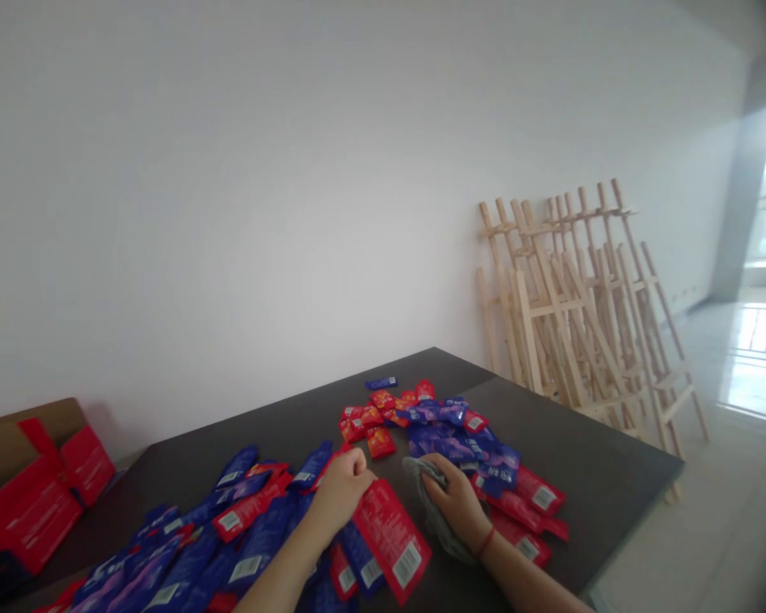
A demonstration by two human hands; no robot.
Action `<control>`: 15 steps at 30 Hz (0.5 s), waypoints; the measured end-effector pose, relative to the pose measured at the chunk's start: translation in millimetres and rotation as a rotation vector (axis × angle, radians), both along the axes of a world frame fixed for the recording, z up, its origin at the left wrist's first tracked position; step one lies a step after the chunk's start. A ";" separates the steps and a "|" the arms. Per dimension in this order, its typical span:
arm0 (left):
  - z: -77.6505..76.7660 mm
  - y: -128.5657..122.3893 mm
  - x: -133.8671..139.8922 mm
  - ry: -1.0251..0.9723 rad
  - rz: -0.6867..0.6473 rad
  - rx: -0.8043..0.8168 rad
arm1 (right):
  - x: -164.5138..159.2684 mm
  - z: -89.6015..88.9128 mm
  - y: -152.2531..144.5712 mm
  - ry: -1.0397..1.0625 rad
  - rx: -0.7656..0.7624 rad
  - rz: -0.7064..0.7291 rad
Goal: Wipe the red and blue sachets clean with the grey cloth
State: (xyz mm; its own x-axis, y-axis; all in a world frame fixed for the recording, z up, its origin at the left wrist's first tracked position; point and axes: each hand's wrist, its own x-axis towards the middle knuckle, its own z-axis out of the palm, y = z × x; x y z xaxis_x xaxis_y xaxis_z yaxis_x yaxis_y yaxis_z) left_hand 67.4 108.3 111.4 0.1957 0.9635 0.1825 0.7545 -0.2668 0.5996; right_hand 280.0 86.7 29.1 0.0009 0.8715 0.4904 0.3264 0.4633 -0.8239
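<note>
My left hand (341, 492) is closed on the top end of a red packet (392, 538), whose printed back with a white barcode hangs down to the right. In my right hand (460, 502), fingers wrapped, is a crumpled grey cloth (437, 521) above the dark table. Beneath my left arm spreads a pile of blue packets (261, 538) mixed with red ones. Just beyond my right hand lie purple-blue packets (456, 443), and several red packets (529, 498) are to its right. Small orange-red sachets (370, 413) sit farther back between the two hands.
An open red box (38, 494) stands at the left with a brown cardboard box (13, 443) behind it. One blue packet (381, 383) lies apart near the table's (472, 368) far edge. Wooden easels (568, 298) lean on the white wall at right.
</note>
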 end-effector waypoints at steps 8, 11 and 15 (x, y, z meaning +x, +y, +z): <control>-34.8 -16.3 42.4 0.160 -0.078 -0.022 | -4.2 -3.4 2.2 -0.218 -0.063 0.077; -40.5 -40.8 40.2 0.231 -0.084 0.099 | -2.5 -2.1 4.7 -0.256 -0.061 0.076; -99.2 -100.6 44.0 0.459 -0.211 0.451 | 3.0 10.3 -0.6 -0.315 -0.020 0.115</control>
